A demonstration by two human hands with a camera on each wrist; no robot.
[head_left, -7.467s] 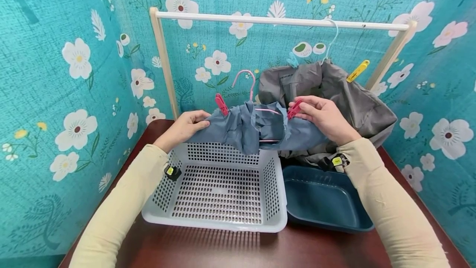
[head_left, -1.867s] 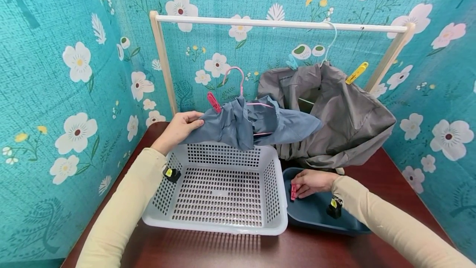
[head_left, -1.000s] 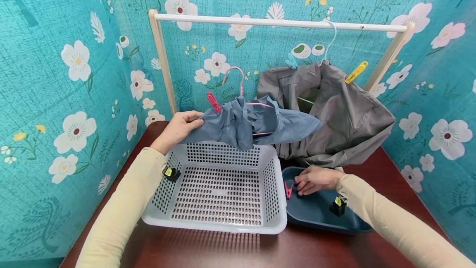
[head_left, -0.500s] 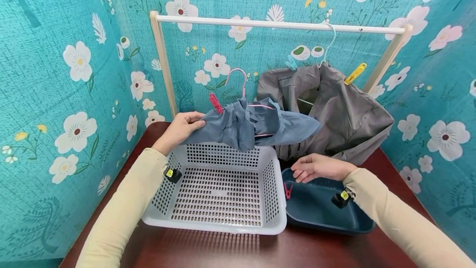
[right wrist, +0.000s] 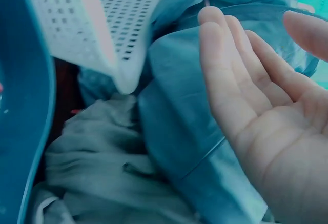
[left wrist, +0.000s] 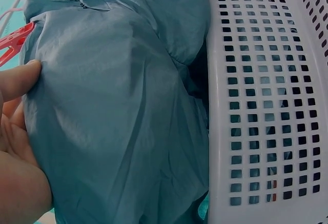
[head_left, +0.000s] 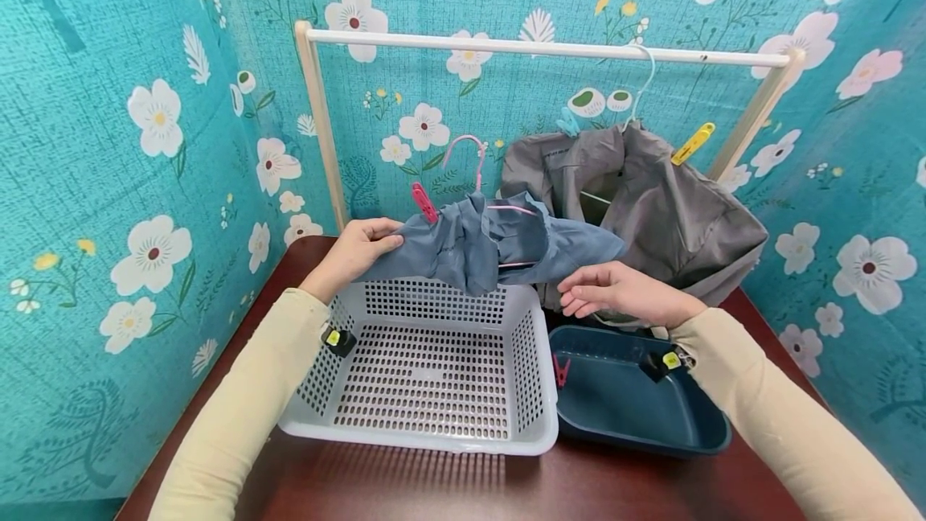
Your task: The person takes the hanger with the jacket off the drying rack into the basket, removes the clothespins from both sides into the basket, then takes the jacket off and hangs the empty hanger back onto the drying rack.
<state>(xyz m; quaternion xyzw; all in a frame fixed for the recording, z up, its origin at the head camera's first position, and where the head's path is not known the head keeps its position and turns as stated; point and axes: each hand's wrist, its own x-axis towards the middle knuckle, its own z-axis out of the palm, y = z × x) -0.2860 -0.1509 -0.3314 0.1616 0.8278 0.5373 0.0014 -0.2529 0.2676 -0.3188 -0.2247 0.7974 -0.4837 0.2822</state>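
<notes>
A blue garment [head_left: 456, 252] on a pink hanger [head_left: 479, 157] spreads over the back of the grey-white basket. My left hand [head_left: 358, 252] pinches its left end between thumb and fingers; the left wrist view shows the thumb lying on the cloth. Near that hand a pink clothespin [head_left: 424, 203] clips the garment. My right hand [head_left: 625, 292] holds nothing, its fingers loosely extended, just right of the garment's other end and above the dark blue basin's back edge. Another pink clothespin [head_left: 560, 371] stands against the basin's left wall.
The perforated basket [head_left: 427, 446] and dark blue basin [head_left: 637, 445] sit side by side on the brown table [head_left: 405, 493]. Behind, a rack with a white rail [head_left: 463, 43] carries a grey garment [head_left: 673, 215] on a light blue hanger [head_left: 648, 75], with a yellow clothespin [head_left: 693, 143] on it.
My right hand has taken the pink clothespin off the garment's right side, let it go in the basin, then risen toward the garment. My left hand keeps its hold, with the cloth shifting slightly.
</notes>
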